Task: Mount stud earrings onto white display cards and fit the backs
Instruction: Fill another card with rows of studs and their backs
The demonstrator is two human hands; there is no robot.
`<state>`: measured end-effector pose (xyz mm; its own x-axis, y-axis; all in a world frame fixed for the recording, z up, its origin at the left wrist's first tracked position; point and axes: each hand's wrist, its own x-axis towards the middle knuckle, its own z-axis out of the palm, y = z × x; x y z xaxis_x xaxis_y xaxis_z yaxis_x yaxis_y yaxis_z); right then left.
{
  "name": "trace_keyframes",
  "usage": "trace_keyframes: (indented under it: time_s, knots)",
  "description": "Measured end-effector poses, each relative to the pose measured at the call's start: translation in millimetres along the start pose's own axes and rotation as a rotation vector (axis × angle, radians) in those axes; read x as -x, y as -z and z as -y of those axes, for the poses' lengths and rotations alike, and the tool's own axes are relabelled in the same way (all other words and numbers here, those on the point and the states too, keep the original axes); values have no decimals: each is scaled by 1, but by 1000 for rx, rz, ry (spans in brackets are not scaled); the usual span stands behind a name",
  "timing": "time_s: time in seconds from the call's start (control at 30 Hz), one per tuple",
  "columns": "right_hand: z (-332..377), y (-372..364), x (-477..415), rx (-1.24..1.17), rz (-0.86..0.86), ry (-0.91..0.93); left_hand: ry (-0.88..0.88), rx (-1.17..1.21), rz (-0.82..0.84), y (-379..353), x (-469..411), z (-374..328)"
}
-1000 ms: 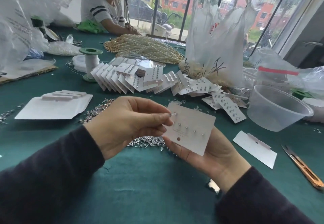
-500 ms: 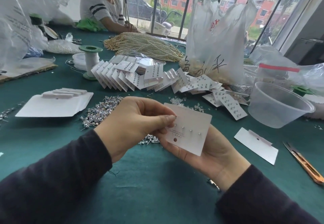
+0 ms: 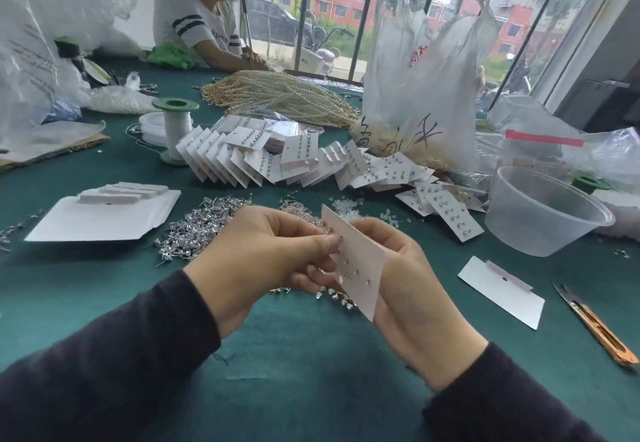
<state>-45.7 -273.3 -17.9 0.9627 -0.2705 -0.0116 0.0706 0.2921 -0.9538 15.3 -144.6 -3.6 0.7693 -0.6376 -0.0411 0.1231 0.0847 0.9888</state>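
Observation:
A white display card (image 3: 360, 268) with several small studs on its face is held up between my hands, tilted nearly edge-on to me. My right hand (image 3: 408, 275) grips it from behind. My left hand (image 3: 263, 254) pinches at the card's left edge with thumb and forefinger; whether a stud is between the fingertips is hidden. A heap of loose silver stud earrings (image 3: 197, 230) lies on the green table just behind my left hand. Small clear backs (image 3: 346, 206) are scattered beyond the card.
Finished cards (image 3: 277, 161) fan out mid-table. Blank cards lie at left (image 3: 104, 216) and right (image 3: 502, 289). A clear plastic tub (image 3: 543, 213), orange snips (image 3: 599, 330), a thread spool (image 3: 176, 130), pearl strands (image 3: 287, 98) and plastic bags (image 3: 419, 95) surround them. Another person (image 3: 197, 26) sits opposite.
The card has turned from facing me to nearly edge-on. Both hands have shifted slightly right, and my left fingers stay at the card's left edge.

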Motion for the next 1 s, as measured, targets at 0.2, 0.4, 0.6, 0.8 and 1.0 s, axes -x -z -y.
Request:
trace_keyframes:
  time_s: [0.2, 0.4, 0.6, 0.8, 1.0]
  knots:
    - [-8, 3, 0, 607, -236, 421, 139, 86, 39, 0, -1, 1]
    - [-9, 1, 0, 736, -177, 513, 199, 77, 6, 3, -3, 4]
    - [21, 41, -14, 1065, -360, 379, 216, 121, -228, 11, -11, 6]
    - [5, 48, -25, 1425, -243, 133, 176, 218, -350, 16, -15, 0]
    - [-2, 46, -27, 1431, -249, 265, 150, 169, -365, 15, -14, -1]
